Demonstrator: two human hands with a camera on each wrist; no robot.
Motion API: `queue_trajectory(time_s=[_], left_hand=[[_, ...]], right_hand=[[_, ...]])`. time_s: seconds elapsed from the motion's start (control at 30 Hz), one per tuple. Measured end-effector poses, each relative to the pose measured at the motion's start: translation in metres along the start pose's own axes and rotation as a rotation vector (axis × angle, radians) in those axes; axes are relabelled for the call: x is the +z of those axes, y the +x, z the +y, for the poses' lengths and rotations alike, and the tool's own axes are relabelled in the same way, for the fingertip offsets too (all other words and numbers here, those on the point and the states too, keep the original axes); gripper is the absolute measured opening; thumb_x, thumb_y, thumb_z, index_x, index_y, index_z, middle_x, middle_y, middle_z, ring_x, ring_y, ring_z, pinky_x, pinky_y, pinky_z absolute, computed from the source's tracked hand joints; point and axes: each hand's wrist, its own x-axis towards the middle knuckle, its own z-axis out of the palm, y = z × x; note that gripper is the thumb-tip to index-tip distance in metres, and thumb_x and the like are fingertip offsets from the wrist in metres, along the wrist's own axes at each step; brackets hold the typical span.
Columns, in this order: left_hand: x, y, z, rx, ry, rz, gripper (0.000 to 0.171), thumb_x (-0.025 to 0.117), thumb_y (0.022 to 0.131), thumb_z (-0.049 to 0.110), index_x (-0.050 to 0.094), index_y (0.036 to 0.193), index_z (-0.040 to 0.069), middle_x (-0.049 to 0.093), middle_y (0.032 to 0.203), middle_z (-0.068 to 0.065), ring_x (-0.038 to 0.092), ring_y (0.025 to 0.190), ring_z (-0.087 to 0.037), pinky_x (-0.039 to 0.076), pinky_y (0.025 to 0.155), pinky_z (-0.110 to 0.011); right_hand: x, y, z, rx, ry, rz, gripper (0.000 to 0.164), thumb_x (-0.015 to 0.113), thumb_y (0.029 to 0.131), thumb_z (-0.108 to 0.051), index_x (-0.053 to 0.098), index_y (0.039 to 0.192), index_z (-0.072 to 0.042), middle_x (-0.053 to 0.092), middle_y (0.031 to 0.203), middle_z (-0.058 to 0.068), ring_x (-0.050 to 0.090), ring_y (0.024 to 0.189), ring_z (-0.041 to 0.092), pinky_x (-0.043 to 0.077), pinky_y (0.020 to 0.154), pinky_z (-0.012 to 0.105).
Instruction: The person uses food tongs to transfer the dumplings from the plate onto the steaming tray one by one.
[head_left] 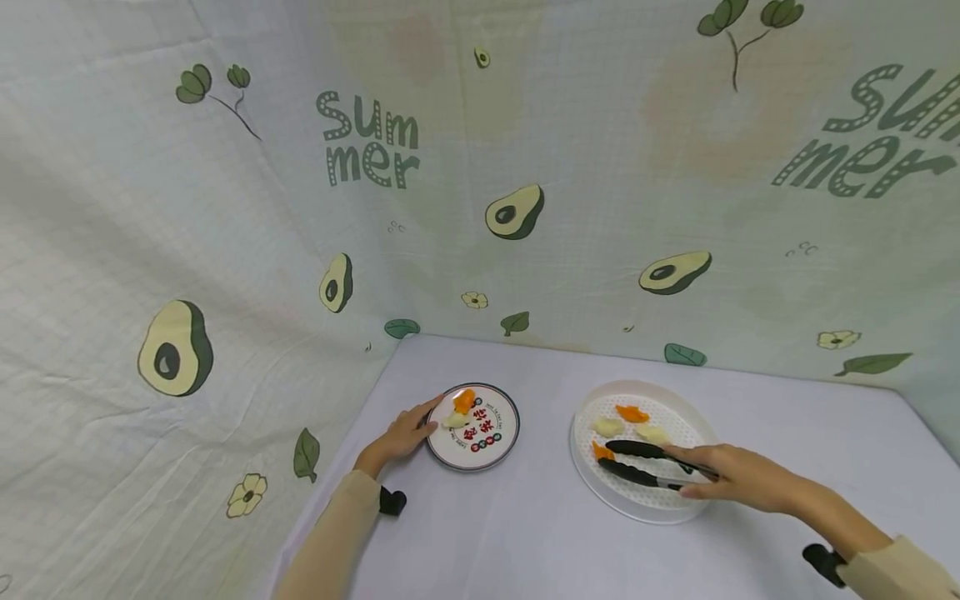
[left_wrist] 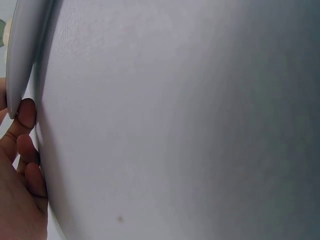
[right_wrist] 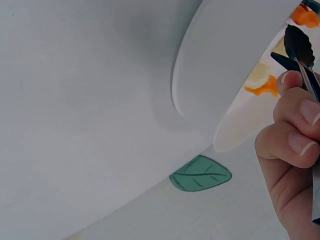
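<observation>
My left hand (head_left: pixel 397 435) pinches the left rim of a small round plate (head_left: pixel 495 458) with a dark edge line and red printed characters. In the left wrist view, fingertips (left_wrist: pixel 27 113) touch the plate's underside. An orange piece (head_left: pixel 465 401) and a pale yellow piece (head_left: pixel 455 420) lie on the plate. At right, my right hand (head_left: pixel 750 477) grips black-tipped tongs (head_left: pixel 637 449) over a white round tray (head_left: pixel 647 392). Their tips stand apart, close to an orange piece (head_left: pixel 602 451). Another orange piece (head_left: pixel 632 413) and two pale pieces (head_left: pixel 607 427) also lie on the tray.
Both dishes stand on a white table (head_left: pixel 510 533). A cloth (head_left: pixel 585 167) printed with avocados, leaves and lettering hangs behind the table and along its left side.
</observation>
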Motion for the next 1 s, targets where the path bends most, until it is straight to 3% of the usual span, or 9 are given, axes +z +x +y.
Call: queue_trajectory(time_s=[0.23,0.37,0.57,0.7,0.8,1.0], left_hand=[[-0.002,0.001,0.001,-0.006,0.001,0.000,0.057,0.052,0.104,0.027,0.033,0.158,0.022,0.037,0.156,-0.016,0.040,0.124,-0.037,0.024,0.108,-0.066],[-0.002,0.002,-0.001,-0.002,0.004,-0.001,0.056,0.052,0.105,0.027,0.034,0.157,0.022,0.039,0.155,-0.017,0.041,0.123,-0.036,0.026,0.107,-0.065],[-0.001,0.001,-0.002,0.007,0.000,-0.005,0.056,0.052,0.104,0.028,0.033,0.157,0.023,0.039,0.155,-0.016,0.041,0.126,-0.037,0.026,0.108,-0.064],[-0.001,0.000,-0.002,0.006,-0.006,-0.006,0.056,0.052,0.104,0.028,0.033,0.157,0.024,0.039,0.155,-0.016,0.042,0.123,-0.036,0.027,0.108,-0.064],[-0.001,0.000,-0.002,0.006,-0.004,-0.003,0.056,0.052,0.104,0.028,0.034,0.157,0.023,0.039,0.154,-0.016,0.042,0.122,-0.035,0.028,0.107,-0.064],[-0.001,0.002,-0.003,-0.008,-0.001,-0.002,0.057,0.053,0.104,0.029,0.034,0.157,0.024,0.039,0.155,-0.015,0.041,0.124,-0.035,0.027,0.108,-0.064]], right_hand=[[-0.003,-0.004,0.000,-0.043,-0.034,0.054,0.065,0.068,0.094,-0.037,0.050,0.144,0.002,0.047,0.077,-0.014,0.045,0.074,0.001,0.036,0.065,0.027],[-0.006,-0.005,-0.005,-0.045,-0.015,0.085,0.064,0.067,0.095,-0.037,0.049,0.146,-0.002,0.062,0.093,-0.005,0.047,0.076,0.001,0.037,0.065,0.026],[-0.013,0.002,-0.017,-0.044,-0.004,0.118,0.064,0.067,0.095,-0.038,0.049,0.147,-0.005,0.067,0.108,0.005,0.050,0.080,0.004,0.040,0.065,0.025],[-0.018,0.010,-0.026,-0.052,-0.015,0.130,0.064,0.067,0.094,-0.040,0.050,0.146,-0.007,0.063,0.130,0.015,0.052,0.087,0.008,0.043,0.068,0.027],[-0.019,0.017,-0.032,-0.062,-0.005,0.119,0.065,0.067,0.095,-0.041,0.050,0.146,-0.005,0.062,0.132,0.015,0.053,0.089,0.008,0.046,0.070,0.029],[-0.022,0.032,-0.043,-0.107,-0.018,0.120,0.066,0.067,0.095,-0.041,0.050,0.146,-0.004,0.061,0.134,0.015,0.061,0.114,0.030,0.054,0.086,0.043]])
